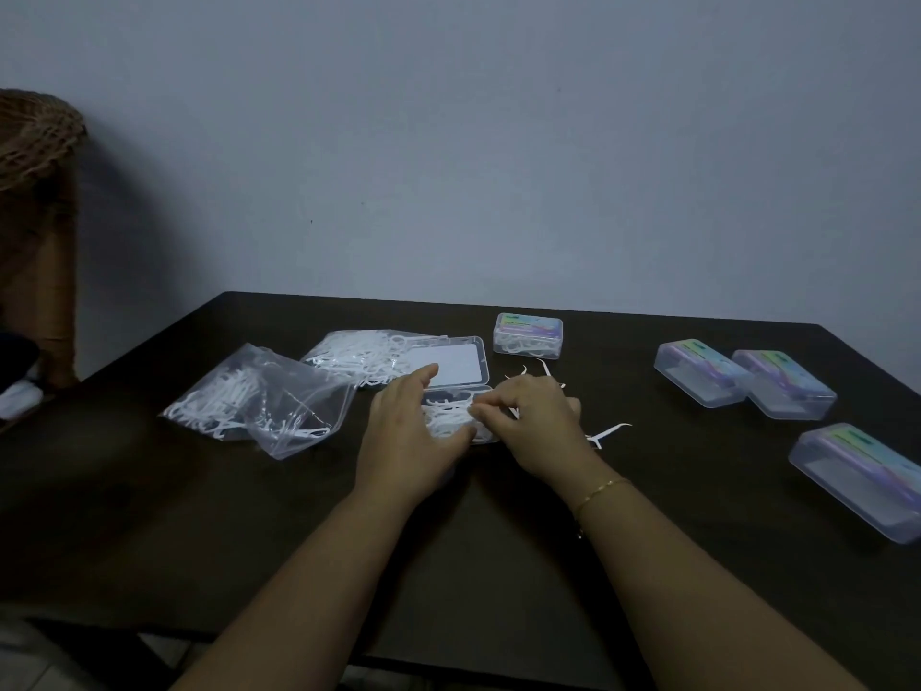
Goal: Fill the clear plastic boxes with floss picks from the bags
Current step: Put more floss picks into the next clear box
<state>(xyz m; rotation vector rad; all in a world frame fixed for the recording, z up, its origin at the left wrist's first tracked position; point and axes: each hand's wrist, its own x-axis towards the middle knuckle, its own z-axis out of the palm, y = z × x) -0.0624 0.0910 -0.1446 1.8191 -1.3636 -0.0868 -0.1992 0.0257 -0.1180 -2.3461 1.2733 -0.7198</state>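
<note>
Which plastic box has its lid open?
The open box under the two hands, in the middle of the table. The four others are closed, with colourful labels.
</note>
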